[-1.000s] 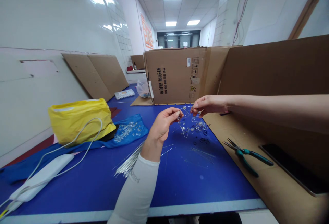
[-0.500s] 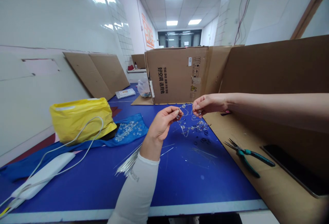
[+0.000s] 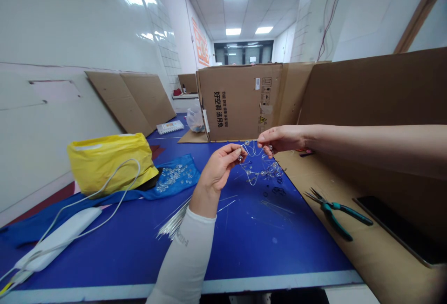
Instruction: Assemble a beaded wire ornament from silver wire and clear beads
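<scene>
Blue table (image 3: 244, 250): bundle of silvery wires (image 3: 176, 222), blue cloth (image 3: 157, 194) left, black rings (image 3: 278, 191), white corded strip (image 3: 66, 233)

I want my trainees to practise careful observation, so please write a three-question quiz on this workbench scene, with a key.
1. True or false: the pliers lie on the cardboard.
2. What colour is the cloth under the loose clear beads near the yellow bag? (a) white (b) blue (c) red
3. What do the left hand and right hand both hold?

Key
1. True.
2. b.
3. A beaded wire.
</scene>
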The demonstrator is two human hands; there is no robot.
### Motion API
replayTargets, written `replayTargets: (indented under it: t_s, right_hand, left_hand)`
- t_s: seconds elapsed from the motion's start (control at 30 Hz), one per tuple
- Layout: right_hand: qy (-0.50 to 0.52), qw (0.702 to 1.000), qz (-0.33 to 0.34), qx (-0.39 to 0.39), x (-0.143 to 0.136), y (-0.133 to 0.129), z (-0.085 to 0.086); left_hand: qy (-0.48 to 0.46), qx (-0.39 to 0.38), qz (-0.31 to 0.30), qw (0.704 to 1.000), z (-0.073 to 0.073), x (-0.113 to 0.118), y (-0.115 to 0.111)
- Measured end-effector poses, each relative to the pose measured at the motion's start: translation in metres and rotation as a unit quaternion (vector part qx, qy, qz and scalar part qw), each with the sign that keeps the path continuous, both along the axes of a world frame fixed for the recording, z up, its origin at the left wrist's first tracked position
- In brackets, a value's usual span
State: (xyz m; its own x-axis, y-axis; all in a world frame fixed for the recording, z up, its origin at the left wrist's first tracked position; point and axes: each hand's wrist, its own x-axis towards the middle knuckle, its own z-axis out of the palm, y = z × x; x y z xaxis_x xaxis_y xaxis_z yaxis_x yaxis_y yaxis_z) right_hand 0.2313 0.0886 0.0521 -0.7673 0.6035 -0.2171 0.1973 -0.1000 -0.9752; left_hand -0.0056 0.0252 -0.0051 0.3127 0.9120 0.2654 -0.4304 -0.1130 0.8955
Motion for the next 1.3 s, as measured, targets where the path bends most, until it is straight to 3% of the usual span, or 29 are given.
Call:
replayTargets:
  t_s: [1.0,1.3]
  right_hand:
    - [-0.021,0.999,-0.025,-0.014,0.0002,0.002,0.002]
    - [-0.031,0.999,-0.001,-0.029,-0.0018,0.0035,0.0054]
  left_hand:
    - [-0.014,-0.012,0.002,1.0,-0.001,-0.0006,0.0028]
    - [-0.007,-0.008,-0.002,1.0,-0.0006,-0.0006,0.0021]
